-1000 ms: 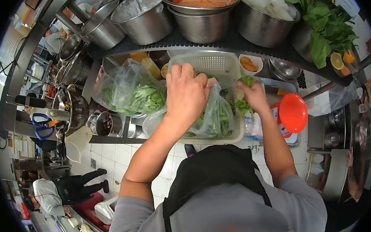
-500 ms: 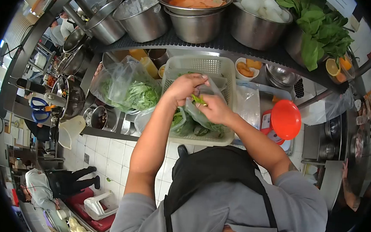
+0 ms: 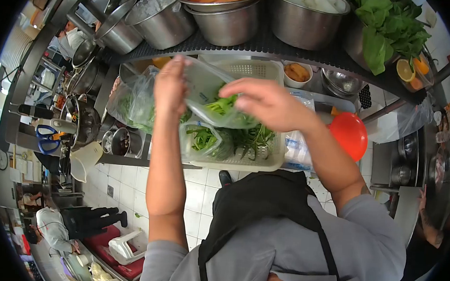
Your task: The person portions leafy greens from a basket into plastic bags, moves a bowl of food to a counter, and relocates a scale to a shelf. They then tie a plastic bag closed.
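1. Head view: left hand [image 3: 170, 88] raised, fingers closed on one edge of a clear bag [image 3: 212, 101] of greens.
2. Right hand [image 3: 266, 102] grips the bag's other side, fingers curled shut over it.
3. Bag is held in the air between both hands, above a white basket [image 3: 244, 159].
4. Basket holds loose greens and a second bag [image 3: 202, 139] of greens.
5. Bigger bag of leaves [image 3: 132, 104] sits left of the basket; red lid [image 3: 350, 135] to its right.
6. Steel bowls [image 3: 227, 22] line the shelf above.
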`<move>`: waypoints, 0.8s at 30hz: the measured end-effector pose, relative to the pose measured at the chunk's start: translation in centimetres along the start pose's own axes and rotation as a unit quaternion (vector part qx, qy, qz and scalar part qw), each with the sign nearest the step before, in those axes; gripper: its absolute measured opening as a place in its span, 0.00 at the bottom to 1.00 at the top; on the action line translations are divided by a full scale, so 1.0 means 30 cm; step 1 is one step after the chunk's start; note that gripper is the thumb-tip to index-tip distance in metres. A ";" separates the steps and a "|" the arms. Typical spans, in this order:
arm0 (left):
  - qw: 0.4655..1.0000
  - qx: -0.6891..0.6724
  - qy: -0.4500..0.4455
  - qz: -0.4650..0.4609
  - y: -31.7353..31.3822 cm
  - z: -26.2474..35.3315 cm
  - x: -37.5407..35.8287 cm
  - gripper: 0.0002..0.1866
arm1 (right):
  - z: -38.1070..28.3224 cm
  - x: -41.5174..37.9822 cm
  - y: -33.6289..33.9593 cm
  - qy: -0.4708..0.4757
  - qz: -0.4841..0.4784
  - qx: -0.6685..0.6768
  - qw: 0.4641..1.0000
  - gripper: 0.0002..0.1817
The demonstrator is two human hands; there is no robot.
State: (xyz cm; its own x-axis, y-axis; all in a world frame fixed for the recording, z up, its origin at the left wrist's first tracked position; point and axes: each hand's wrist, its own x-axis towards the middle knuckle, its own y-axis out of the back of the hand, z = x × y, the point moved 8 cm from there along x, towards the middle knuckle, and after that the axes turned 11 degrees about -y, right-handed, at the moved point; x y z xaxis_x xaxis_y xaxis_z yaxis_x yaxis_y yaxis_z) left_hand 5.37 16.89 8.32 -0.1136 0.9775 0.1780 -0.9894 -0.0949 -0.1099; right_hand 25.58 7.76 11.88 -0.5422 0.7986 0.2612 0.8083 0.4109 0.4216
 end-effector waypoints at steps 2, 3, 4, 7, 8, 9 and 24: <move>0.998 -0.062 0.002 -0.021 0.037 0.066 -0.002 0.15 | 0.126 -0.047 0.065 -0.174 -0.025 0.052 0.983 0.19; 0.997 -0.072 0.001 -0.038 0.039 0.100 -0.014 0.16 | 0.196 -0.056 0.077 -0.202 0.006 -0.022 0.979 0.20; 0.997 -0.064 -0.004 -0.052 0.038 0.117 -0.021 0.16 | 0.298 -0.056 0.085 -0.222 0.097 -0.139 0.960 0.21; 0.983 0.148 -0.072 -0.080 0.035 0.089 0.005 0.18 | 0.705 -0.047 -0.012 -0.257 0.242 -0.319 0.880 0.28; 0.965 0.213 -0.118 -0.092 0.019 0.079 0.024 0.21 | 0.827 -0.003 -0.021 -0.261 0.214 -0.280 0.899 0.32; 0.954 0.254 -0.143 -0.072 0.015 0.067 0.040 0.21 | 0.901 0.046 -0.011 -0.277 0.194 -0.215 0.916 0.32; 0.886 0.240 -0.309 0.250 0.289 0.107 0.035 0.20 | 1.102 -0.093 -0.275 -0.489 -0.087 -0.359 0.790 0.13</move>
State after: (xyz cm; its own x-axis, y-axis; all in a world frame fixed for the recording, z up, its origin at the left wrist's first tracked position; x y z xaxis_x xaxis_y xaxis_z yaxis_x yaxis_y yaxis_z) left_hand -3.61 16.50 10.70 -0.4293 0.5152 0.7418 -0.7094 -0.7007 0.0760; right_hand 28.01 16.68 -21.05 0.0902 0.8596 -0.5029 0.2126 0.4767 0.8530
